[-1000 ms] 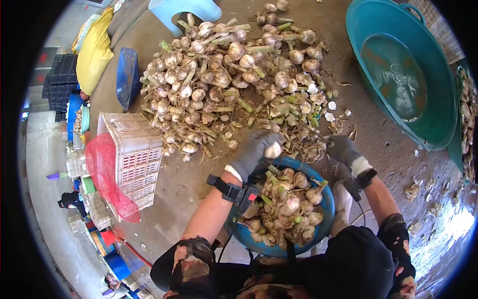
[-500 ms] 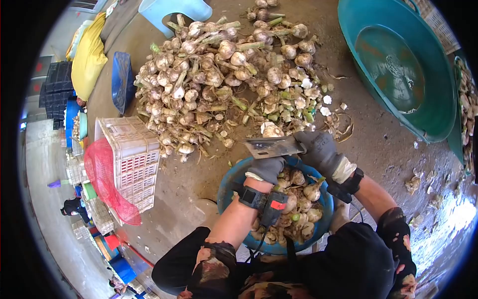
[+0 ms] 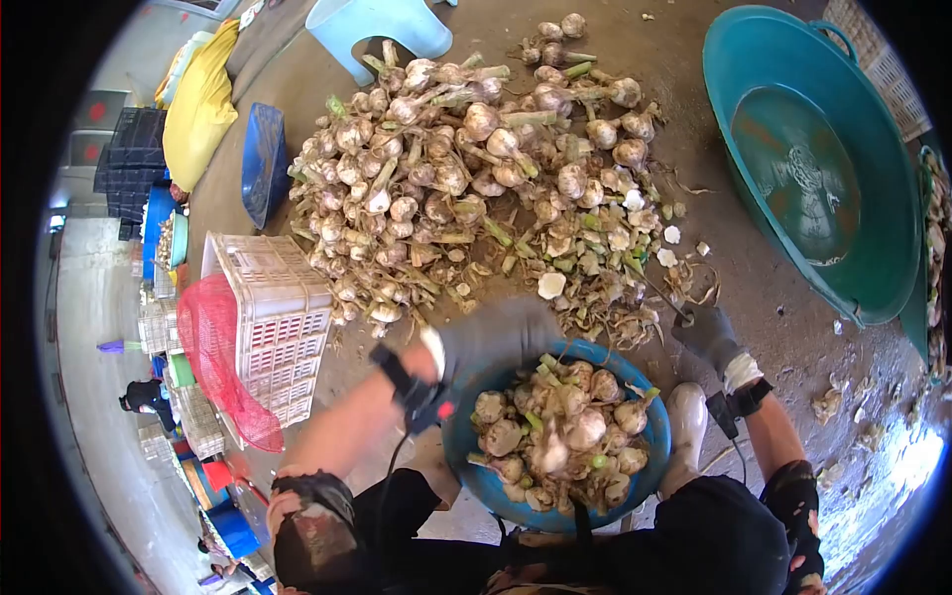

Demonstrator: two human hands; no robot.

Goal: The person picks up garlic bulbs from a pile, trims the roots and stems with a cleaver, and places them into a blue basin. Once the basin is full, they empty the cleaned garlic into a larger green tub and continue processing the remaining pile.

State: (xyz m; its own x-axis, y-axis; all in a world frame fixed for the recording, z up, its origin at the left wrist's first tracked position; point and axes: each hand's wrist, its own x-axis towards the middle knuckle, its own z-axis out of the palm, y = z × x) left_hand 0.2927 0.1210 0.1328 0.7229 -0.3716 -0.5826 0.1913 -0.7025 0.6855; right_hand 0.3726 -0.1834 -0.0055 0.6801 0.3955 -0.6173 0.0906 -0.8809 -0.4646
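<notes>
My left hand point(image 3: 501, 342), in a grey glove, is smeared by motion above the left rim of the blue basin point(image 3: 458, 461); its fingers do not show clearly. In the basin lie several trimmed garlic bulbs point(image 3: 585, 428), and one near the middle is blurred. My right hand point(image 3: 706, 335), also gloved, is closed around the handle of a cleaver point(image 3: 662, 296), whose blade appears nearly edge-on at the near right side of the garlic pile point(image 3: 436, 178). Cut stems and peelings point(image 3: 605, 268) lie just beyond the basin.
A large green tub point(image 3: 724, 149) stands at the right. On the left are a white plastic crate point(image 3: 288, 337) with red netting point(image 3: 213, 347), a blue scoop-like container point(image 3: 264, 164) and a yellow sack point(image 3: 201, 109). A light blue stool point(image 3: 426, 35) stands behind the pile.
My hands have moved apart: the left toward the basin's left rim, the right outward with the cleaver. The garlic bulb by the blade is gone from there, and the view has shifted slightly.
</notes>
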